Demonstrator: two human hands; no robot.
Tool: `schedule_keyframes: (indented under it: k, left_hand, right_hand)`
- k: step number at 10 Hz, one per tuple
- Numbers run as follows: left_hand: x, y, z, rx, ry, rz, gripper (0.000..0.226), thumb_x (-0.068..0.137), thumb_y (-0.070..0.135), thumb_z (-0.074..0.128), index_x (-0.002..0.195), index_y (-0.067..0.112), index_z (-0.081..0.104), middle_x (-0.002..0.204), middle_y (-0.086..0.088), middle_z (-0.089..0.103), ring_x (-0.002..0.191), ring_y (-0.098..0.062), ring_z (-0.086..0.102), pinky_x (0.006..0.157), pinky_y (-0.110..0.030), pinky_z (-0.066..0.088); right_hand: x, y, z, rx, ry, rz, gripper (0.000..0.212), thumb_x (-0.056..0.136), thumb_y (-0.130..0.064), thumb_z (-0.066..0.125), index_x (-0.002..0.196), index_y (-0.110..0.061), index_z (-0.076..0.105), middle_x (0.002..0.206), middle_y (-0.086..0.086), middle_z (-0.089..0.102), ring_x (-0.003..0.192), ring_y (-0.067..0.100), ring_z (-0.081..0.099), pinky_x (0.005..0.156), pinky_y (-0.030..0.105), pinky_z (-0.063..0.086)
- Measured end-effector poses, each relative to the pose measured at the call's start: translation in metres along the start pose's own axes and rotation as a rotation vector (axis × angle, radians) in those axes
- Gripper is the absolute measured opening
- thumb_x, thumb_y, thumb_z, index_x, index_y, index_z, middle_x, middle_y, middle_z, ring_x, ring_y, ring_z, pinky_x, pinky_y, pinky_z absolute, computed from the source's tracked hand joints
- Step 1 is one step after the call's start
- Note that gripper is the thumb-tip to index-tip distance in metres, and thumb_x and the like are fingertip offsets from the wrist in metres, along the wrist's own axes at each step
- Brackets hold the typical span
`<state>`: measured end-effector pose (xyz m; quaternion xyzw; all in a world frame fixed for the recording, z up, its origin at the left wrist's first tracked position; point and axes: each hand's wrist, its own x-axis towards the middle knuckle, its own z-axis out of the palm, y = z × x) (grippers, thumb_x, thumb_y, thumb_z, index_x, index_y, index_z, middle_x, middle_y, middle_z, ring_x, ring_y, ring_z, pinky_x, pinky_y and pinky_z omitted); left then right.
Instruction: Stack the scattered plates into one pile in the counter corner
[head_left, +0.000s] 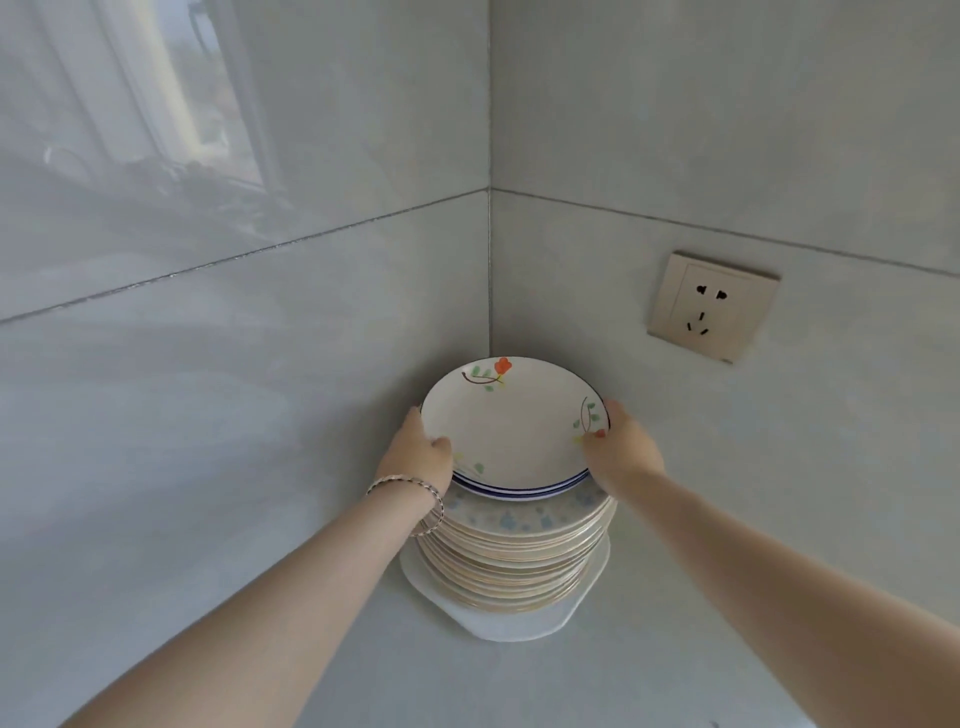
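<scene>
No brand, label or legible writing is seen anywhere in the frame. Most of the picture is filled by two glossy pale grey tiled walls (218, 291) that meet in a vertical seam just right of centre, with a window dimly reflected in the upper left. Below them, a pale grey counter (467, 680) occupies the lower part of the frame.

The pile of plates (514, 561) is set in the counter corner, slightly below centre, close against both walls. It is based on a white plate with an angular rim (519, 626), which juts out beyond the round cream plates with thin gold edges stacked on it. Higher up, a plate speckled in faint blue (524, 514) is seen, then blue-rimmed plate edges.

The top plate (511, 426) is white, with a thin dark rim and painted sprigs: an orange flower with green leaves at its far edge and brown stems with leaves toward the right and lower left.

This plate is gripped at opposite edges: the left hand (421, 447) is closed on the left rim, thumb on top, and the right hand (621, 447) is clamped on the right rim likewise. A beaded bracelet (415, 491) is worn on the left wrist.

A beige wall socket (711, 306) is mounted at the middle right.
</scene>
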<state>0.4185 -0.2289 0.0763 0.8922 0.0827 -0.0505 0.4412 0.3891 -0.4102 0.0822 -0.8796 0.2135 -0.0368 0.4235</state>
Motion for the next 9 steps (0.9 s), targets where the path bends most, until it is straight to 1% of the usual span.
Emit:
schedule_keyframes:
  k: [1,2,3,4,5,6,7,8,9]
  left_hand:
    - [-0.002,-0.008,-0.002,0.009,-0.015,0.055,0.041,0.092,0.008,0.038,0.133,0.009,0.042,0.129,-0.015,0.055,0.088,-0.028,0.054,0.077,-0.027,0.040]
    - [0.001,-0.012,-0.005,0.010,-0.041,0.102,0.045,0.093,0.006,0.036,0.137,0.015,0.039,0.128,-0.011,0.056,0.084,-0.024,0.051,0.076,-0.027,0.041]
    - [0.003,-0.016,-0.003,0.005,-0.046,0.113,0.052,0.094,0.006,0.034,0.144,0.019,0.032,0.113,-0.006,0.059,0.083,-0.022,0.050,0.076,-0.026,0.040]
    - [0.001,-0.016,-0.002,0.003,-0.061,0.105,0.054,0.097,0.010,0.030,0.149,0.017,0.021,0.128,-0.009,0.056,0.080,-0.021,0.050,0.074,-0.026,0.038]
    - [-0.004,-0.014,-0.003,0.052,-0.098,0.099,0.055,0.101,0.018,0.025,0.152,0.016,0.006,0.154,-0.006,0.030,0.109,-0.021,0.049,0.086,-0.023,0.036]
    - [-0.013,-0.009,-0.006,0.088,-0.105,0.123,0.058,0.102,0.025,0.027,0.151,0.009,0.003,0.159,-0.010,0.016,0.146,-0.023,0.021,0.114,-0.030,0.022]
    - [-0.029,0.000,-0.015,0.148,-0.031,0.137,0.064,0.100,0.032,0.032,0.150,0.004,0.004,0.161,-0.009,0.006,0.149,-0.021,0.010,0.119,-0.031,0.013]
    - [-0.062,0.015,-0.028,0.307,0.028,0.161,0.057,0.097,0.029,0.040,0.147,0.007,0.023,0.155,-0.013,0.023,0.142,-0.027,0.029,0.113,-0.036,0.030]
    - [-0.101,0.035,-0.041,0.429,0.017,0.209,0.026,0.092,0.014,0.042,0.112,0.008,0.057,0.125,-0.013,0.054,0.114,-0.031,0.053,0.096,-0.035,0.046]
  right_hand:
    - [-0.009,0.005,0.000,0.028,0.016,-0.018,0.038,0.087,-0.004,0.040,0.123,-0.011,0.050,0.119,0.013,0.061,0.107,0.033,0.055,0.075,0.026,0.036]
    - [-0.018,0.012,0.000,0.060,0.024,-0.062,0.041,0.088,-0.007,0.044,0.127,-0.017,0.049,0.113,0.008,0.062,0.096,0.028,0.054,0.073,0.023,0.034]
    - [-0.024,0.019,0.005,0.100,0.034,-0.098,0.043,0.089,-0.009,0.042,0.130,-0.021,0.046,0.101,-0.001,0.058,0.088,0.021,0.049,0.067,0.023,0.035]
    - [-0.025,0.025,0.012,0.094,0.047,-0.091,0.047,0.089,-0.010,0.036,0.136,-0.020,0.039,0.110,0.007,0.060,0.098,0.029,0.053,0.075,0.025,0.035]
    - [-0.022,0.023,0.012,0.035,0.011,-0.048,0.054,0.093,-0.013,0.032,0.146,-0.017,0.023,0.134,0.015,0.052,0.119,0.034,0.049,0.084,0.030,0.038]
    - [-0.026,0.016,0.001,-0.083,-0.033,-0.036,0.055,0.099,-0.021,0.028,0.150,-0.009,0.009,0.152,0.011,0.031,0.136,0.030,0.034,0.107,0.034,0.032]
    - [-0.038,0.010,-0.014,-0.125,-0.044,0.022,0.049,0.100,-0.025,0.028,0.143,-0.003,0.025,0.146,0.017,0.036,0.132,0.033,0.038,0.103,0.035,0.035]
    - [-0.065,0.009,-0.035,-0.343,-0.189,0.041,0.037,0.094,-0.016,0.034,0.127,-0.006,0.048,0.132,0.014,0.052,0.121,0.031,0.050,0.091,0.031,0.042]
    - [-0.107,0.002,-0.061,-0.515,-0.316,0.010,0.036,0.094,-0.016,0.039,0.126,-0.006,0.052,0.131,0.013,0.056,0.120,0.028,0.054,0.093,0.030,0.044]
